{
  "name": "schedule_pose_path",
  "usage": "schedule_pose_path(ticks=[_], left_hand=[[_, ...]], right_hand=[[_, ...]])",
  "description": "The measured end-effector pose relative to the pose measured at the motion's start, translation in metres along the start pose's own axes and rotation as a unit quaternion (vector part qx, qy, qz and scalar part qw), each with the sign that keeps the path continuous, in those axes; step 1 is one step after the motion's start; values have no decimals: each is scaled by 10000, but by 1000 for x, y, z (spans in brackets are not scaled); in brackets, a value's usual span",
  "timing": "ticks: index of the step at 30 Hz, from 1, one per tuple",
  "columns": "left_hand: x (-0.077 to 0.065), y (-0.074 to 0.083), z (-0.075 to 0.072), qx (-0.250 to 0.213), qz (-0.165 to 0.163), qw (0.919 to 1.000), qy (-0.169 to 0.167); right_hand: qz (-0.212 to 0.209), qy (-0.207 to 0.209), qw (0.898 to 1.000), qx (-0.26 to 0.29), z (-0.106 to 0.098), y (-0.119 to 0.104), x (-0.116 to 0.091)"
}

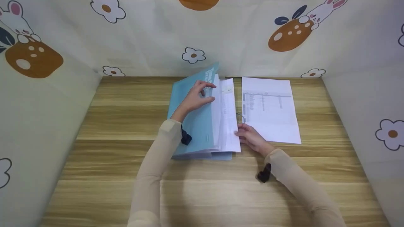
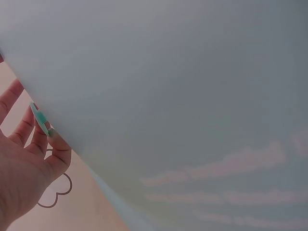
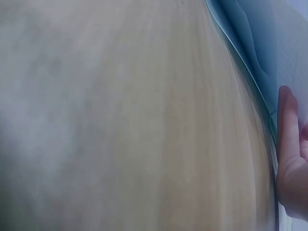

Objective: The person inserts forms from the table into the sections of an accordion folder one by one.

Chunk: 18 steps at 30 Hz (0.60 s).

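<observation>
A light blue folder (image 1: 193,129) lies on the table, its front cover partly raised over white sheets of paper (image 1: 228,119). My left hand (image 1: 197,96) is over the cover's free edge, thumb and forefinger apart. In the left wrist view its other fingers curl round a small, flat teal piece (image 2: 40,118) beside the pale cover (image 2: 192,96). At the right edge of the sheets my right hand (image 1: 251,136) pinches the paper, its thumb on top. The right wrist view shows one straight finger (image 3: 288,130) against the paper by the folder's edge.
A single printed sheet (image 1: 270,119) with a table of text lies right of the folder. Between them a thin grey loop (image 1: 241,115) shows just above the right hand. A patterned cloth wall (image 1: 151,37) stands behind the wooden table (image 1: 116,176) and along both sides.
</observation>
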<state>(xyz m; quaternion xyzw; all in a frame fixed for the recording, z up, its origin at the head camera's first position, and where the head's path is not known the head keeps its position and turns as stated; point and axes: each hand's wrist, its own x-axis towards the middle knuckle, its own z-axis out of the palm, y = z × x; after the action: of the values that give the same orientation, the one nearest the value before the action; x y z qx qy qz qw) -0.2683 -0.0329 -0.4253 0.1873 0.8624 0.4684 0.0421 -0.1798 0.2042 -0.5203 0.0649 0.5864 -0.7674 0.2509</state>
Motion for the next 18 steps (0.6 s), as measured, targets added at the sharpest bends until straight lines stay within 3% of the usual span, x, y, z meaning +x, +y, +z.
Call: schedule_pose_path(ticks=[9, 18], left_hand=[[0, -1, 1, -12, -18, 10000, -6], [1, -1, 0, 0, 41, 10000, -3]], right_hand=[[-54, 40, 9985, -535, 1, -3, -2], [-450, 36, 9953, -861, -2, -7, -10]])
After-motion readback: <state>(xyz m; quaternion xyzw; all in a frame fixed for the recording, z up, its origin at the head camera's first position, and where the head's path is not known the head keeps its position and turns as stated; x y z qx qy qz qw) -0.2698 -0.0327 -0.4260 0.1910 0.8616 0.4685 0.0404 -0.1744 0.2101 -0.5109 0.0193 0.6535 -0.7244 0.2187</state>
